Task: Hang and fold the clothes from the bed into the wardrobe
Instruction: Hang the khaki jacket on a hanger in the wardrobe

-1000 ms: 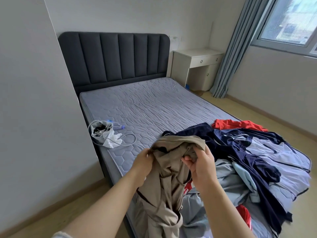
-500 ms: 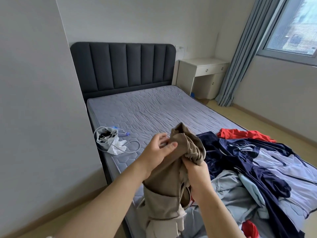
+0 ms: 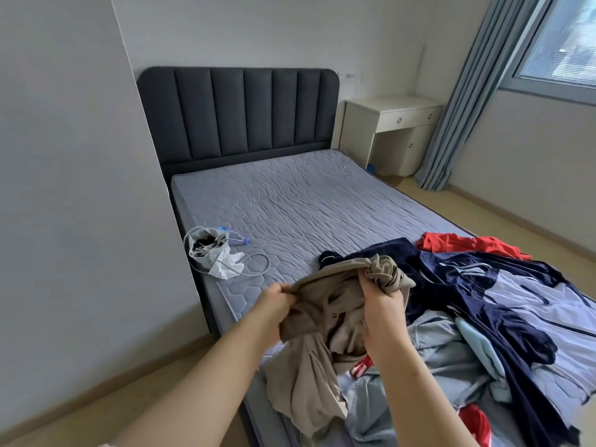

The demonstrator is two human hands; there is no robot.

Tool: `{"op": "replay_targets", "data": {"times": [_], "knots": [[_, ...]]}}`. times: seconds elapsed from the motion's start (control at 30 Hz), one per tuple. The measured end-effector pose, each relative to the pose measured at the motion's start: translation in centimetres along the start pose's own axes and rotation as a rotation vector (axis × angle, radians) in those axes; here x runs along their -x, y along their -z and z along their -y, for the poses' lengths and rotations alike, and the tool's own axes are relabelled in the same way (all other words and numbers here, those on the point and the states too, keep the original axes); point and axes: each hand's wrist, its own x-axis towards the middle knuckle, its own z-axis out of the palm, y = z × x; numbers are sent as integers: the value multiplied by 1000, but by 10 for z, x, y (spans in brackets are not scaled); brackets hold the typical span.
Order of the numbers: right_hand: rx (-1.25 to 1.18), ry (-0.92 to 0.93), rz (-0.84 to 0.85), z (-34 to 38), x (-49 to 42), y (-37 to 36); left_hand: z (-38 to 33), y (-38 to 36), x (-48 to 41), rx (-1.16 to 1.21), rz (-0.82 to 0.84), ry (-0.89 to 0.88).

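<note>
Beyond the fingers (image 3: 280,293) stretches a wide bed (image 3: 306,204), its top a bare grey-lilac quilted cover. Its dark charcoal padded headboard (image 3: 238,114) stands far past them against the wall. Just beside the fingers on the right, a rumpled navy and pale lavender garment (image 3: 490,295) spreads over the near end of the bed. It lies on a heap that also includes a light blue denim garment (image 3: 435,346), below and to the right of the right hand (image 3: 383,308). Between the two hands hangs a crumpled khaki cloth garment (image 3: 322,321), held above the bed's near left corner, its lower part draping down onto the bed's edge. The right hand's fingers are clenched round a bunched fistful of its upper edge. The left hand (image 3: 272,306) pinches the opposite edge between thumb and curled fingers, so a short span of cloth runs between the two grasps. Farther right of the fingers, past the navy garment, lies a flat red garment (image 3: 464,245). Well to the left of the fingers, near the bed's left edge, sits a small grey drawstring bag (image 3: 209,250) with loose cords and white paper.
</note>
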Motion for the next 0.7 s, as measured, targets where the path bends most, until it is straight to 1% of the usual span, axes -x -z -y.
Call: {"op": "replay_targets", "data": {"times": [0.1,0.13,0.2,0.3,0.37,0.4,0.5,0.57,0.6,0.67,0.7], "knots": [[79,17,27,-3,2,4,-25,4,-1,85,-226,-159],[94,7,59,-4,4,4,-34,6,4,122,-265,-213],[95,6,122,-4,9,-2,-53,13,18,252,-261,-311],[106,39,251,3,14,-24,-80,33,43,467,-171,-448],[126,63,348,10,21,-46,-94,52,58,534,-130,-508],[122,70,396,12,25,-59,-98,62,65,527,-132,-534],[104,81,549,14,41,-98,-104,100,86,422,-169,-610],[103,68,642,9,56,-126,-100,133,101,215,-185,-654],[118,67,680,4,64,-138,-95,149,107,55,-185,-629],[176,62,762,-11,87,-164,-74,183,123,-269,-206,-482],[208,52,804,-20,100,-176,-61,202,129,-405,-287,-398]]}}
